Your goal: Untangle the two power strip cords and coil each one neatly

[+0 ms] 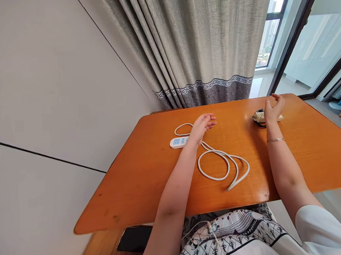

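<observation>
A white power strip [178, 142] lies on the orange wooden table [317, 150], its white cord [218, 164] looping toward the front edge. My left hand [202, 126] hovers open just above and right of the strip, fingers spread, holding nothing. My right hand [273, 108] is raised open at the far right of the table, right next to a small beige device with a dark cord [258, 117]. Whether it touches the device I cannot tell. A thin bracelet circles my right wrist.
A grey curtain [200, 46] hangs behind the table, beside a window and glass door. A plain wall runs along the left. A dark phone [135, 239] lies on a ledge below the table's front left corner.
</observation>
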The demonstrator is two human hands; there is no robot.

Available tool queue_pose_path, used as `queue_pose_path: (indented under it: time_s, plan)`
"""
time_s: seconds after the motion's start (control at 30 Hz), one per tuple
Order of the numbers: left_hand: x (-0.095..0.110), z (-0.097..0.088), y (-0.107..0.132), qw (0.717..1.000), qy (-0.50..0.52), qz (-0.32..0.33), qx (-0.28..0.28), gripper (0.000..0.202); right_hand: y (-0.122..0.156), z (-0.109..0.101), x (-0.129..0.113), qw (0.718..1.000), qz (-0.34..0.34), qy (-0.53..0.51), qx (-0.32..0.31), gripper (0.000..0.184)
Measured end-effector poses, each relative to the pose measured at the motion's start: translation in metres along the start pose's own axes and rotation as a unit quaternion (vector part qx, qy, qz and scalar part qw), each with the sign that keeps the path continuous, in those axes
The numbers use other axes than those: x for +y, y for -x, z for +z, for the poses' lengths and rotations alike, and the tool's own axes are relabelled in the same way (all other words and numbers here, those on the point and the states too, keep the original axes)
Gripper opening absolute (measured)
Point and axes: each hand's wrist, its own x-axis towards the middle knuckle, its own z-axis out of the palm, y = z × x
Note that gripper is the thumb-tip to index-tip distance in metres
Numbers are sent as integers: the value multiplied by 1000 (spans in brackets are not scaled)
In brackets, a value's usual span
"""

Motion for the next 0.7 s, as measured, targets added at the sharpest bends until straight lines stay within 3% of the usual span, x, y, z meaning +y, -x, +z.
queue_pose_path:
  time_s: [0.1,0.17,0.23,0.3,0.37,0.4,0.47,0.7]
  plan:
    - [8,-9,0,1000,-2,22,19,16,18,7,-39,982,-64,-81,-159,22]
    - [13,-16,1,999,-6,41,31,17,39,8,-68,943,-113,-100,-297,24]
    - [17,-23,1,997,-19,66,42,18,63,4,-96,873,-172,-68,-451,27]
    - [21,-31,1,994,-36,92,51,19,89,0,-118,772,-225,2,-594,32]
    - [25,-37,1,991,-48,114,59,20,111,-2,-133,678,-264,89,-680,33]
    - [26,-40,1,989,-51,123,63,20,121,-2,-137,644,-280,130,-700,30]
    - [28,-44,2,987,-57,134,71,21,138,-1,-141,619,-289,185,-706,29]
    - [28,-45,4,980,-137,141,45,24,167,8,-139,621,-281,264,-682,33]
